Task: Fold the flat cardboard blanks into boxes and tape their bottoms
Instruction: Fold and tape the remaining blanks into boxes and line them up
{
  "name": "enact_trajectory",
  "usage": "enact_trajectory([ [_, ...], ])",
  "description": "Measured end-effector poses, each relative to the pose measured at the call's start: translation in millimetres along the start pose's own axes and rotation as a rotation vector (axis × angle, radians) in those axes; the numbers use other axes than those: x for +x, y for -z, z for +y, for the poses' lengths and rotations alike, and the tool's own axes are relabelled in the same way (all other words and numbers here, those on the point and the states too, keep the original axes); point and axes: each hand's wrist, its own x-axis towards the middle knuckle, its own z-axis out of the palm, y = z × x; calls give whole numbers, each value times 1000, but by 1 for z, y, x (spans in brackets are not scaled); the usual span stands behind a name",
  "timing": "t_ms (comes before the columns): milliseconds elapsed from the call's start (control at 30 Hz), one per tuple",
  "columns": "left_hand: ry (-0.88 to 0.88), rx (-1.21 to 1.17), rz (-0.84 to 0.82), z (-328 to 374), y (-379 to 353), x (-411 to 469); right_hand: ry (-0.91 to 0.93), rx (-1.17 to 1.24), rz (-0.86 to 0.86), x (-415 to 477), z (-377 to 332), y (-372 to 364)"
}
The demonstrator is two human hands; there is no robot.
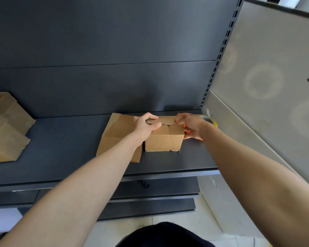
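We see both hands meeting on a small cardboard box [165, 139] that stands on a dark shelf [70, 148]. The left hand [146, 126] curls fingers and thumb round the left end of the box's top flap [168, 119], and the right hand [191, 124] pinches the flap's right end. A flat blank [118, 134] lies under the left wrist, touching the box's left side, its near corner short of the shelf's front edge. Just behind the right hand sits a tape roll [210, 119] with a yellow rim, close to the grey wall [257, 86]. An orange thing [187, 130] shows beneath that hand's fingers, though we cannot tell what it is. Right of the right hand room is tight. Left of the left hand we find a broad bare stretch of shelf, ending at more cardboard [5, 132] far off. In front of the box a bare strip runs to the shelf's edge.
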Motion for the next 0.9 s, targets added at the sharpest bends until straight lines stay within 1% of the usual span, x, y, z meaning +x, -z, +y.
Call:
enact_trajectory([
  [100, 25, -40, 0, 0, 1, 2, 4, -24, 19, 5, -1, 1],
  [267, 32, -43, 45, 3, -1, 6, 19, -32, 47, 7, -1, -1],
  [400, 54, -73, -49, -1, 6, 5, 13, -73, 31, 7, -3, 0],
  [467, 38, -73, -10, -2, 5, 6, 6, -91, 21, 6, -5, 0],
  [533, 32, -64, 77, 1, 0, 8, -4, -111, 5, 5, -6, 2],
  [667, 70, -21, 180, 9, -4, 9, -16, -154, -12, 7, -6, 5],
  [767, 83, 0, 186, 9, -1, 11, -16, -154, 7, 8, -8, 4],
  [900, 121, 20, 145, 14, 6, 13, -16, -135, -1, 9, -7, 6],
])
